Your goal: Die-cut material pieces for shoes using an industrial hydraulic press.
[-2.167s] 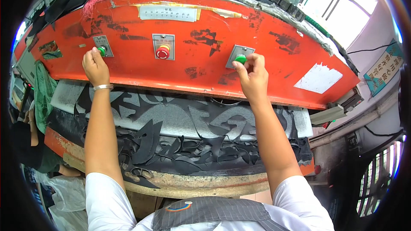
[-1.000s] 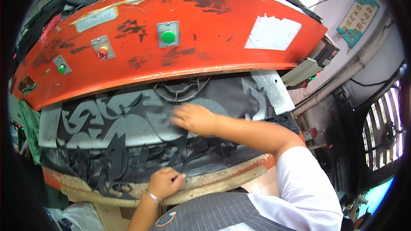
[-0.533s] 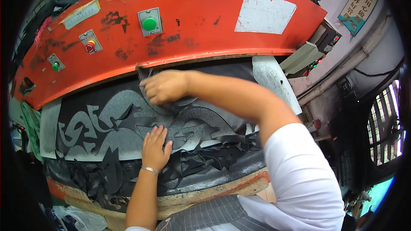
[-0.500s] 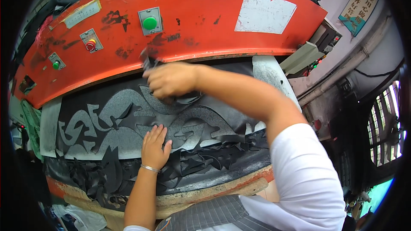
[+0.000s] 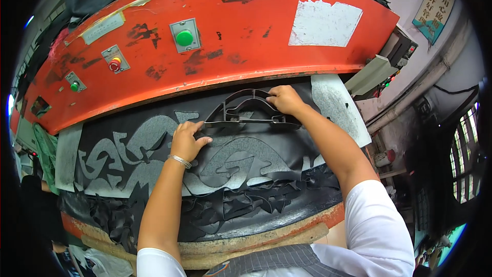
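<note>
A curved metal cutting die (image 5: 233, 118), arched on its far side and straighter on its near side, rests on black leather-like sheet (image 5: 128, 115) under the edge of a red press. My right hand (image 5: 287, 101) has its fingers closed around the die's upper right part. At the die's left tip, my left hand (image 5: 185, 141) touches with its fingertips, thumb held apart and pointing right. Crescent-shaped gaps in the sheet, left and near of the die, expose the speckled grey-white board (image 5: 335, 105) beneath.
The red press beam (image 5: 256, 31) spans the far side, with a green button (image 5: 184, 38) and a red knob (image 5: 115, 64). Black scraps (image 5: 256, 200) lie heaped along the near edge. A control box (image 5: 376, 74) juts out at the right.
My right hand has moved right with the die, which now lies on the sheet instead of being swung above it. My left hand has moved up to the die's left tip.
</note>
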`<action>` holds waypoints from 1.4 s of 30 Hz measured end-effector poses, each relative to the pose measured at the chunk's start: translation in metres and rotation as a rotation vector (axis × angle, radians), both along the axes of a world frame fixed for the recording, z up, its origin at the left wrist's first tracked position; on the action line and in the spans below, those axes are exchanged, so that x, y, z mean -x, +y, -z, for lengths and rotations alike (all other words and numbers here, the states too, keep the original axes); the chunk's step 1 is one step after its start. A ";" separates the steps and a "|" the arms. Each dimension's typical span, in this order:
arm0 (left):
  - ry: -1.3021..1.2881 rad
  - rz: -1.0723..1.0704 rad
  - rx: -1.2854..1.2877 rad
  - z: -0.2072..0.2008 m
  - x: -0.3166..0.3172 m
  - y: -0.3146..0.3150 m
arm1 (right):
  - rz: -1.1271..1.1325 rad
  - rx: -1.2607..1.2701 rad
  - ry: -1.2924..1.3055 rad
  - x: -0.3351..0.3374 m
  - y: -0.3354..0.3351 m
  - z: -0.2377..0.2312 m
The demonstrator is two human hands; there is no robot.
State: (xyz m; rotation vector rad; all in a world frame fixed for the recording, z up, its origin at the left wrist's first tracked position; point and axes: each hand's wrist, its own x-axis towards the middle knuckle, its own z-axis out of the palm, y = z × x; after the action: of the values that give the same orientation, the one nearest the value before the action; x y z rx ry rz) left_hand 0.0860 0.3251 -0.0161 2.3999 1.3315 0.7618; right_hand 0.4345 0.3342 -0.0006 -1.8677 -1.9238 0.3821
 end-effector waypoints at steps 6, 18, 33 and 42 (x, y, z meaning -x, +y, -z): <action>-0.057 -0.039 -0.001 0.027 0.000 0.027 | 0.019 0.007 0.004 0.015 0.025 0.012; -0.532 0.102 0.322 0.031 -0.016 0.015 | -0.032 -0.088 0.187 0.024 -0.028 -0.007; -0.291 0.124 0.429 -0.023 -0.016 -0.079 | 0.076 0.113 0.557 0.027 -0.085 -0.031; 0.414 0.147 0.569 -0.112 0.159 -0.148 | 0.104 0.035 0.169 -0.019 -0.021 0.018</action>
State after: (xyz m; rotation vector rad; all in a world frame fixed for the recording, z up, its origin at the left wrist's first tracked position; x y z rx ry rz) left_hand -0.0727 0.1770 0.0960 2.1998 1.2683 -0.1608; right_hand 0.4532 0.3132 -0.0189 -1.8835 -1.7121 0.5260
